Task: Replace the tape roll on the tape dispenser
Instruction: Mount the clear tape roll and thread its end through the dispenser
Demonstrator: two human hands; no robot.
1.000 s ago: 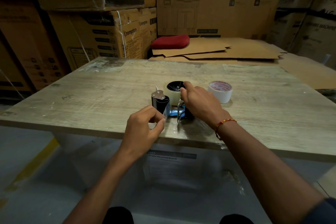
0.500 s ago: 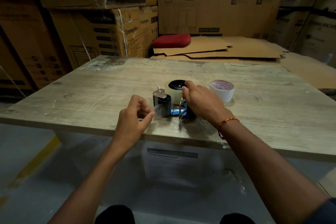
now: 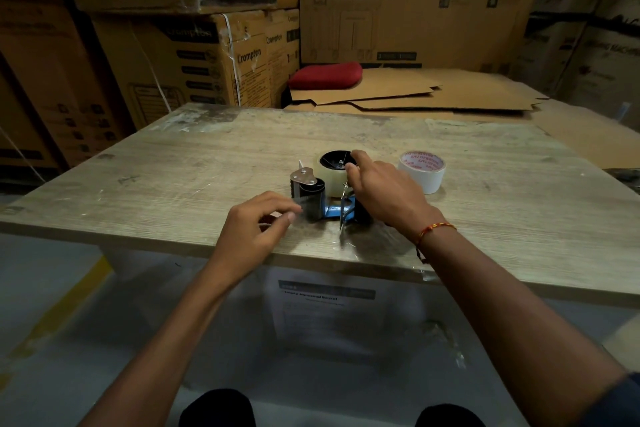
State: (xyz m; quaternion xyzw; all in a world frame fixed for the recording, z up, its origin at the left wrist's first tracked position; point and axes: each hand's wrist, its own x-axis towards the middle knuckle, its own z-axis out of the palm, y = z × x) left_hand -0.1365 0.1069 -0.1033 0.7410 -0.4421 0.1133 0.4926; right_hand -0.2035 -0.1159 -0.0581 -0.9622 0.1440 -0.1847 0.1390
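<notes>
Head view: right hand holds clear roll on dispenser; left hand pinches tape end beside it. Judgement: pull taut, thread straight.

Left hand: one second ago its pinched fingertips were touching the black roller end of the tape dispenser. Half a second ago it had pulled back toward the near table edge, with what looked like a clear strip of tape stretched from the roller to the fingers. Now the fingertips are back close to the roller, just beside it, thumb and forefinger pinched together. Whether tape is between them cannot be made out; view blurred there.
</notes>
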